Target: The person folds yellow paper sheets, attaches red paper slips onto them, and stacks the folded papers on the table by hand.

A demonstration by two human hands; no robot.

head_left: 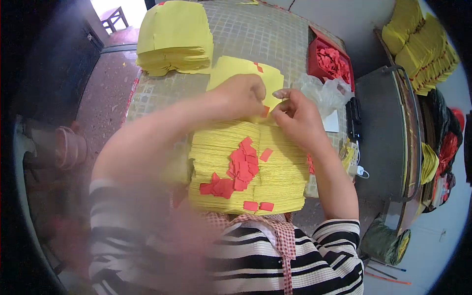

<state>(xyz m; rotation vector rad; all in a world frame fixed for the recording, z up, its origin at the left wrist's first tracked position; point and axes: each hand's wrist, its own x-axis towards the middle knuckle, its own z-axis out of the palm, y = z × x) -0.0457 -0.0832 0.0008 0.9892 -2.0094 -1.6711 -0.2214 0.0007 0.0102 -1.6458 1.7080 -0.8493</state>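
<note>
My left hand (241, 97) is closed, its fingers curled over a yellow paper sheet (231, 69); what it grips, if anything, is hidden. Opposite it, my right hand (300, 118) has thumb and forefinger apart, with nothing visible between them. A red paper slip (266, 111) lies on the sheet between both hands, and another red slip (258, 67) is at its far edge. Nearer my body are thick stacks of yellow paper (282, 184). On top of them rests a heap of loose red slips (243, 164), with a few single slips beside it.
A tall stack of yellow paper (174, 29) stands at the far left of the tiled-pattern table (246, 34). To the right are a red box (332, 61) of red slips, a crumpled clear plastic bag (322, 93) and a black object (353, 118). More yellow bundles (425, 49) hang farther right.
</note>
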